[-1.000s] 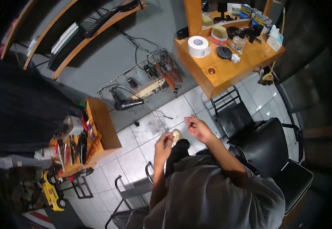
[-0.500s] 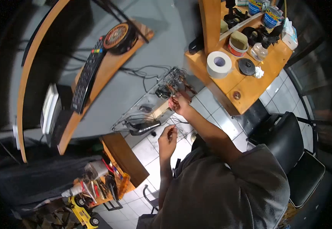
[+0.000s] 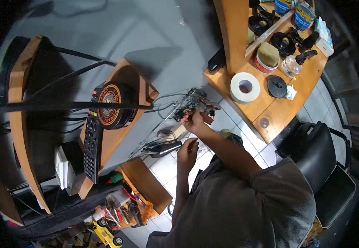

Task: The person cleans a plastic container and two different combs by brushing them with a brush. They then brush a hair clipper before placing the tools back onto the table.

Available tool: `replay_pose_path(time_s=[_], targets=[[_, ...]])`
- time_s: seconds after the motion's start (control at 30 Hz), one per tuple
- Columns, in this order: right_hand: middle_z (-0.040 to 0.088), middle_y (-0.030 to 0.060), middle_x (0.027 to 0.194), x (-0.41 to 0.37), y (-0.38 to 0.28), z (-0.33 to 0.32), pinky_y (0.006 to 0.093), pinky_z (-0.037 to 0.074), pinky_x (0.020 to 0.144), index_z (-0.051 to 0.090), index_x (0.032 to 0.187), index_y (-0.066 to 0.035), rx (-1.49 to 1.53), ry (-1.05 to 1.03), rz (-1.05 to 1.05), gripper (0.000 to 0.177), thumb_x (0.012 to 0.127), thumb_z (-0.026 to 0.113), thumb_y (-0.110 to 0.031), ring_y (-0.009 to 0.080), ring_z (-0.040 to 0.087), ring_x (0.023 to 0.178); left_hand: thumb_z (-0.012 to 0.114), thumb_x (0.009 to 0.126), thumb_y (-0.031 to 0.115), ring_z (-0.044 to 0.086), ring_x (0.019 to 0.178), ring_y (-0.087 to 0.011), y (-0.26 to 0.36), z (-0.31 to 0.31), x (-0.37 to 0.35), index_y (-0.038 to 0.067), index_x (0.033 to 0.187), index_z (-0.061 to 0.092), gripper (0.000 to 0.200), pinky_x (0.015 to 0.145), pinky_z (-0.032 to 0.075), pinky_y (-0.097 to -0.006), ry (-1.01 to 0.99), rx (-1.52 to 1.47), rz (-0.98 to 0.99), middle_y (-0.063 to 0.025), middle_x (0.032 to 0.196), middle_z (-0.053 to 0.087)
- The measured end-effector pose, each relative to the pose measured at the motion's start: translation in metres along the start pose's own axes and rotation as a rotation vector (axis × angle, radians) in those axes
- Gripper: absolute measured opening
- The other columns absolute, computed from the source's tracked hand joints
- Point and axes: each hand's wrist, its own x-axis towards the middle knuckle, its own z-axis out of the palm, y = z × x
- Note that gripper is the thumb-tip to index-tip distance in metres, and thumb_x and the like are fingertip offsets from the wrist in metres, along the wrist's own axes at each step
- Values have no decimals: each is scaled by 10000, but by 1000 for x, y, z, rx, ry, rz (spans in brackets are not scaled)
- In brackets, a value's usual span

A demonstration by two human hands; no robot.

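My right hand reaches forward to a tangle of dark cables and plugs low against the grey wall. Its fingers are bent and closed at the lower edge of the tangle; what they hold is hidden. Closer to my body, my left hand is raised with fingers curled inward, and I cannot make out anything in it. Just left of it, a black and silver hair clipper lies along the wall with thin cords around it. A light wooden strip shows between the clipper and the tangle.
At right, a wooden counter carries a white paper roll, a spray bottle and a black lid. Left, a wooden shelf holds a remote control and a round tin. A black chair stands right.
The whole view has shifted, with the shelf and counter appearing lower. My right hand stays at the cable tangle. My left hand's fingers are curled more closely, still beside the hair clipper.
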Motion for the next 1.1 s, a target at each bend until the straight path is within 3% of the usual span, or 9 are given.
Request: replay_pose_path(time_s=[0.13, 0.37, 0.5, 0.57, 0.7, 0.8, 0.9, 1.03, 1.1], targets=[[492, 51, 621, -28, 3, 7, 339, 449, 516, 509, 798, -74, -30, 47, 51, 569, 969, 280, -566, 166, 459, 492, 561, 959, 247, 593, 718, -130, 29, -1, 9, -29, 955, 625, 283, 684, 473, -272, -22, 82, -77, -83, 796, 650], [486, 48, 608, -63, 2, -14, 324, 443, 473, 513, 842, -55, -221, 29, 50, 577, 967, 292, -573, 167, 459, 473, 575, 949, 277, 612, 713, -132, 13, 6, -4, -19, 854, 640, 318, 656, 482, -272, -5, -35, -127, -87, 775, 662], [449, 31, 593, -87, -2, -24, 307, 402, 432, 461, 843, -105, -221, -15, 179, 434, 993, 298, -478, 170, 443, 472, 569, 953, 257, 606, 733, -117, 13, 7, -17, -12, 916, 636, 279, 671, 488, -273, 103, 23, -269, -72, 795, 662], [426, 21, 591, -114, 6, -16, 312, 385, 425, 436, 790, -127, -369, 153, 99, 333, 980, 353, -388, 170, 432, 484, 561, 957, 239, 604, 768, -123, -2, 6, -27, -9, 985, 620, 256, 690, 489, -275, 153, -82, -245, -67, 838, 659], [459, 33, 639, -128, -1, -54, 320, 400, 446, 437, 767, -124, -419, 63, 346, 252, 931, 440, -316, 179, 446, 499, 549, 959, 203, 599, 835, -138, -18, 0, -53, -7, 1103, 579, 257, 723, 487, -275, 236, -219, -151, -65, 919, 646], [513, 35, 742, -126, -6, -86, 302, 402, 520, 461, 848, -125, -649, -64, 474, 242, 893, 506, -358, 165, 447, 523, 528, 964, 161, 597, 862, -134, -14, 2, -68, -17, 1120, 573, 241, 734, 482, -267, 323, -286, -207, -73, 937, 645], [516, 22, 737, -167, 24, -57, 294, 412, 569, 465, 845, -118, -1117, 203, 345, 286, 872, 547, -391, 155, 460, 559, 514, 963, 108, 594, 866, -127, -20, 0, -94, -26, 1124, 575, 218, 759, 474, -258, 445, -381, -224, -71, 936, 646], [522, 17, 697, -212, 62, -47, 265, 392, 548, 530, 854, -100, -1530, 6, 278, 243, 874, 600, -332, 142, 507, 583, 501, 931, 17, 595, 873, -127, -24, -1, -146, -35, 1120, 579, 211, 783, 467, -252, 629, -534, -268, -73, 937, 647], [511, 17, 678, -221, 79, -61, 262, 399, 539, 526, 880, -70, -1735, -281, 241, 221, 912, 566, -285, 108, 500, 584, 491, 919, -7, 597, 880, -131, -35, 0, -179, -37, 1115, 582, 218, 790, 470, -258, 716, -563, -282, -76, 940, 648]])
